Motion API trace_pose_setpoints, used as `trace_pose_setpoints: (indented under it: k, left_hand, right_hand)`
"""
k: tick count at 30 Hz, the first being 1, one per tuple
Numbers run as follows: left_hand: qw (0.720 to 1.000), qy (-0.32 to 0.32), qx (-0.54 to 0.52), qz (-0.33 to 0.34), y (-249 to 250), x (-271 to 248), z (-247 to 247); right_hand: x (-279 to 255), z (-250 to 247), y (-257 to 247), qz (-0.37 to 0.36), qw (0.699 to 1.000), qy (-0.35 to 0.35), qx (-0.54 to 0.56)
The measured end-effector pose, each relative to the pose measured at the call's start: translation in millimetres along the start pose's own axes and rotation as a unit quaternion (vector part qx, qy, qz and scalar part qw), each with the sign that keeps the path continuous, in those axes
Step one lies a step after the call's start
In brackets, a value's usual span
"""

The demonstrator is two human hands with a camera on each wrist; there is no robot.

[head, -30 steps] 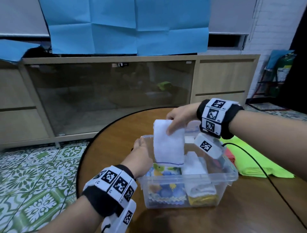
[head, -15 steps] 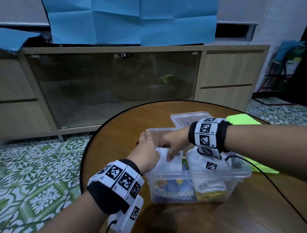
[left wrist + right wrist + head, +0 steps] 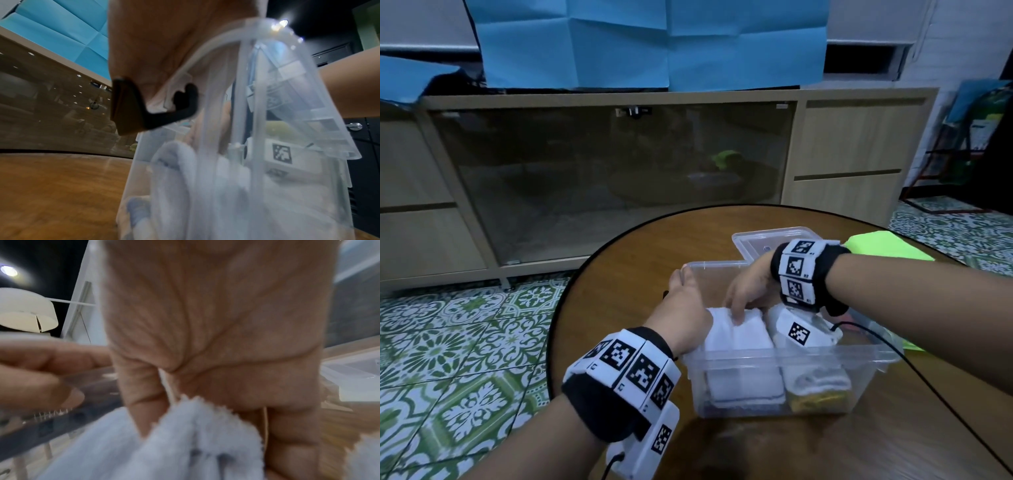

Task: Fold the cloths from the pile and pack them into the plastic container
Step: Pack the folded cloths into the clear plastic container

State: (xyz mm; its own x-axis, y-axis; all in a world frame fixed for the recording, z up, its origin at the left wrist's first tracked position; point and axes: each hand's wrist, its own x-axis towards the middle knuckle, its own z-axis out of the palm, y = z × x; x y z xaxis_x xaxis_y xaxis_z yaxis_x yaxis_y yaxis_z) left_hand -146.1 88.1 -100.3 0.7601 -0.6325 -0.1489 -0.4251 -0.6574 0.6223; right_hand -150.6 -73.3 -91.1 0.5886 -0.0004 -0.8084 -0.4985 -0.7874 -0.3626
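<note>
Right hand [image 3: 748, 291] fingers pinch the white cloth [image 3: 738, 337] inside the container [image 3: 787, 358]; left hand [image 3: 681, 310] apparently grips its left rim.

Container [image 3: 784, 359] on bench [image 3: 619, 274]; folded cloth [image 3: 739, 339] inside at left, other cloths [image 3: 815, 380] at right. Lid [image 3: 753, 240] behind container. Cloth pile [image 3: 883, 245] right of it.

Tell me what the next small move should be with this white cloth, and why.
Probably press the white cloth down flat and let go. The right hand pinches its top edge, and the cloth stands above the container rim, higher than the folded cloth beside it. The left hand steadies the container's left side.
</note>
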Motion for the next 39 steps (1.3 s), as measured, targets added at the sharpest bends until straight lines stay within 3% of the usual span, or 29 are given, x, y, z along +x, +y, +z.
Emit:
trace_pose_setpoints:
  k: [8,12,15,18,20,22,24,29,36,39]
  left_hand:
    - [1.000,0.004,0.001,-0.004,0,-1,0]
    - [1.000,0.004,0.006,-0.004,1,-1,0]
    - [1.000,0.006,0.007,0.002,1,-1,1]
    - [0.999,0.018,0.031,0.006,2,-1,1]
    - [1.000,0.010,0.026,-0.001,3,-2,0]
    - [1.000,0.009,0.019,-0.006,4,-2,-1]
    - [1.000,0.012,0.023,-0.005,5,-4,0]
    - [0.998,0.033,0.039,0.028,-1,2,2]
    - [0.999,0.009,0.036,-0.009,0,2,0]
    - [0.998,0.016,0.057,-0.008,-3,4,1]
  right_hand:
    - [1,20,-9,0.018,0.991,0.099,-0.093]
    - [-9,21,-16,0.031,0.940,0.146,-0.306]
    - [-21,17,-20,0.042,0.920,0.146,-0.360]
    - [-38,10,-26,-0.010,0.915,0.175,-0.364]
    - [-37,11,-28,-0.047,0.931,0.141,-0.333]
    - [-22,19,-25,-0.049,0.949,0.100,-0.295]
    - [-6,31,-25,-0.035,0.953,0.107,-0.282]
    - [7,47,-37,0.018,0.901,0.099,-0.422]
    - [-12,30,-37,0.013,0.964,0.052,-0.261]
    - [-53,2,-31,-0.027,0.967,0.110,-0.229]
